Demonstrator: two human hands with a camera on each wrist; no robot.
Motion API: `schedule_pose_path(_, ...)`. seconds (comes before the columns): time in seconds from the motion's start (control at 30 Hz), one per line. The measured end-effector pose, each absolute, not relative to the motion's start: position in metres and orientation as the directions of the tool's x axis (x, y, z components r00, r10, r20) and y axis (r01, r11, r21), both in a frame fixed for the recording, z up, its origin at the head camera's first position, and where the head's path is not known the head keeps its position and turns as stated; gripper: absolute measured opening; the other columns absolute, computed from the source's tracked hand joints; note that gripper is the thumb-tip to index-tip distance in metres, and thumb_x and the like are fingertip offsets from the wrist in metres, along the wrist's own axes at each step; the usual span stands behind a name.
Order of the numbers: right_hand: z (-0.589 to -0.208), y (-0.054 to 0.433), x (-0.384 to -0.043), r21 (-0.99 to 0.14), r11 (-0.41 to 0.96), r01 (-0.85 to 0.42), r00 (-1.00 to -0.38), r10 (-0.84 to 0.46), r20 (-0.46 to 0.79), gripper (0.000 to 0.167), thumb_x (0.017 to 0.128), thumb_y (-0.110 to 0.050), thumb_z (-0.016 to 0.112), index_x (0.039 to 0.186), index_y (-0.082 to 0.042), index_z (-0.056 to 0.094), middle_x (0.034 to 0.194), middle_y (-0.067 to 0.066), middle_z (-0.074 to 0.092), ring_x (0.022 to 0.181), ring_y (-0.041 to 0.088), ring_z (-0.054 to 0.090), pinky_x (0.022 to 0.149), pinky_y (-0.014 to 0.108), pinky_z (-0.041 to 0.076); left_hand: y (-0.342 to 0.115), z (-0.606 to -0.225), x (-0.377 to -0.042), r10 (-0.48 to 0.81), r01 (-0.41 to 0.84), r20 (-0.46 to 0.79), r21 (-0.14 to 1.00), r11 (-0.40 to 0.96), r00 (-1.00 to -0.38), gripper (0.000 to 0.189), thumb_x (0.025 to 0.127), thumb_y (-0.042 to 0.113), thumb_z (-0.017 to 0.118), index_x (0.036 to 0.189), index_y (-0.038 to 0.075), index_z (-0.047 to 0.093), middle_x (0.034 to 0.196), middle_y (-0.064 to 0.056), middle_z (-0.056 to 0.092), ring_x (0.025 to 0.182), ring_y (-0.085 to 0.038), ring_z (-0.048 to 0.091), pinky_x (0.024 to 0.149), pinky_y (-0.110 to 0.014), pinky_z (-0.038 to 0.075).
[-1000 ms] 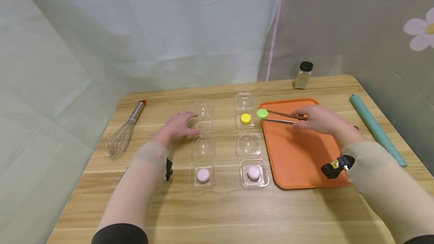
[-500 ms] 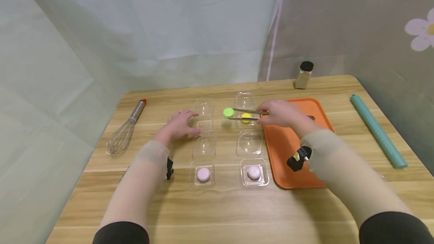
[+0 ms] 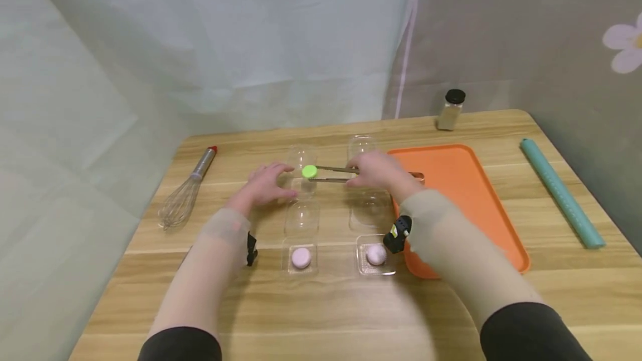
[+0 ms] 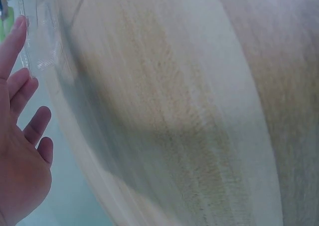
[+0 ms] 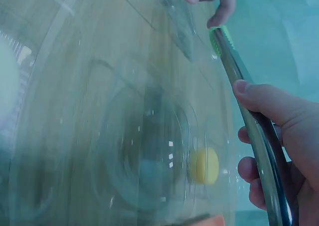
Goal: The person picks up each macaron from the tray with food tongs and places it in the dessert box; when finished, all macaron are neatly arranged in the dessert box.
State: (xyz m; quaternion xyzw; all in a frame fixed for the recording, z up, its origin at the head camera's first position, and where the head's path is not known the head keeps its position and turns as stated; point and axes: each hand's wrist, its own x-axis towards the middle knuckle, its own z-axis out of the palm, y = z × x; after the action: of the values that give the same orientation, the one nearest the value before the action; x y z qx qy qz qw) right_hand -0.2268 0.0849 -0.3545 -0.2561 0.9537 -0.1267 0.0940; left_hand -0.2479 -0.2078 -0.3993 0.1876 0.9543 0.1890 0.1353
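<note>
My right hand point(image 3: 377, 171) grips metal tongs point(image 5: 260, 138), thumb on one side and fingers curled round the other. Between the tong tips sits a green macaron point(image 3: 309, 171), over the back-left clear plastic box point(image 3: 303, 189), whose lid stands folded back. At the left side of that box my left hand point(image 3: 264, 184) rests with relaxed, spread fingers, the fingertips right at its edge. A yellow macaron point(image 5: 205, 165) lies in the back-right box; in the head view my right hand covers it. Pale lilac macarons point(image 3: 301, 258) sit in the two front boxes.
An orange tray point(image 3: 466, 194) lies to the right, under my right forearm. Beyond it are a teal rolling pin point(image 3: 562, 193) and a black-capped jar point(image 3: 451, 110). A wire whisk point(image 3: 188, 188) lies on the left of the wooden table point(image 3: 321, 316).
My right hand has carried the tongs and green macaron leftward from the tray's edge, past the yellow macaron, to above the back-left box. My left hand has stayed in place.
</note>
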Motion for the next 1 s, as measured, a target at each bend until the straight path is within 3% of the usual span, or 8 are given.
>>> schedule_pose_path(0.17, -0.352, 0.068, -0.226, -0.26, 0.849, -0.459, -0.852, -0.504, -0.143, 0.042, 0.081, -0.034, 0.069, 0.119, -0.016, 0.064, 0.118, 0.001, 0.063, 0.107, 0.024, 0.057, 0.087, 0.043, 0.046, -0.207, -0.397, -0.246, 0.404, 0.298, -0.181, 0.428, 0.853, -0.897, 0.078, 0.079, 0.042, 0.072, 0.142, 0.011, 0.038, 0.147, -0.012, 0.033, 0.133, -0.042, 0.022, 0.106, -0.062, 0.006)
schedule_pose_path(0.4, -0.345, 0.048, -0.225, -0.181, 0.883, -0.434, -0.86, -0.465, -0.208, 0.027, 0.082, -0.034, 0.07, 0.101, -0.017, 0.066, 0.101, -0.004, 0.065, 0.088, 0.017, 0.059, 0.071, 0.042, 0.047, -0.205, -0.396, -0.245, 0.405, 0.299, -0.192, 0.418, 0.858, -0.894, 0.078, 0.079, 0.044, 0.072, 0.142, 0.013, 0.037, 0.148, -0.011, 0.032, 0.134, -0.042, 0.021, 0.105, -0.063, 0.005)
schedule_pose_path(0.67, -0.335, 0.04, -0.221, -0.131, 0.905, -0.406, -0.86, -0.426, -0.282, 0.037, 0.082, -0.034, 0.071, 0.114, -0.017, 0.063, 0.111, -0.002, 0.063, 0.096, 0.019, 0.058, 0.078, 0.041, 0.049, -0.202, -0.398, -0.245, 0.395, 0.283, -0.196, 0.431, 0.857, -0.897, 0.078, 0.079, 0.043, 0.072, 0.142, 0.014, 0.037, 0.148, -0.01, 0.032, 0.134, -0.043, 0.019, 0.106, -0.062, 0.004)
schedule_pose_path(1.0, -0.336, 0.043, -0.219, -0.101, 0.894, -0.436, -0.855, -0.447, -0.264, 0.041, 0.082, -0.038, 0.071, 0.117, -0.016, 0.063, 0.115, -0.002, 0.061, 0.1, 0.02, 0.058, 0.08, 0.042, 0.049, -0.203, -0.396, -0.243, 0.388, 0.278, -0.202, 0.422, 0.863, -0.899, 0.079, 0.078, 0.044, 0.072, 0.142, 0.013, 0.038, 0.148, -0.01, 0.031, 0.132, -0.041, 0.023, 0.105, -0.062, 0.008)
